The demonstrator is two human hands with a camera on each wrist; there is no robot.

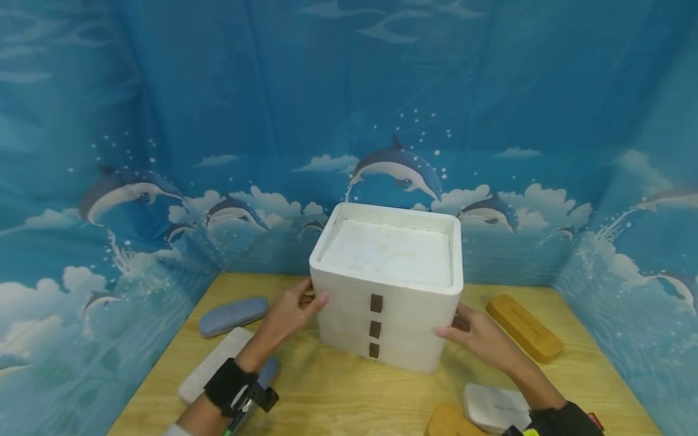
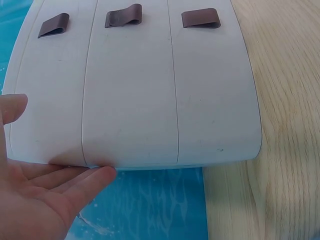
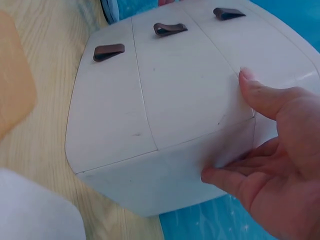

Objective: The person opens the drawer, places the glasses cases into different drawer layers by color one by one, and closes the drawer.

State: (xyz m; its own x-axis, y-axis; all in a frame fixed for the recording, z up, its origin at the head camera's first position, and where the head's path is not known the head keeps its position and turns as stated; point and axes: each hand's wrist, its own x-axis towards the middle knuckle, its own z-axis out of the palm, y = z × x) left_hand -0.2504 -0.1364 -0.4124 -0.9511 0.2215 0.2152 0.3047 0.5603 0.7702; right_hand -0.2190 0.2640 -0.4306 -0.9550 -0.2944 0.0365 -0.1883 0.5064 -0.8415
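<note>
A white drawer box with a shallow tray-like top stands towards the back of the wooden table. Its front has three stacked drawers, each with a brown pull tab. My left hand grips the box's left front edge, thumb towards the front and fingers along the side. On the opposite side my right hand holds the right front edge. In the right wrist view, that thumb lies on the drawer front while the fingertips press the side wall. All three drawers are closed.
Left of the box lie a blue-grey case, a white case and another blue-grey case partly behind my left wrist. On the right are a mustard case, a white case and a mustard one. A dolphin-print curtain surrounds the table.
</note>
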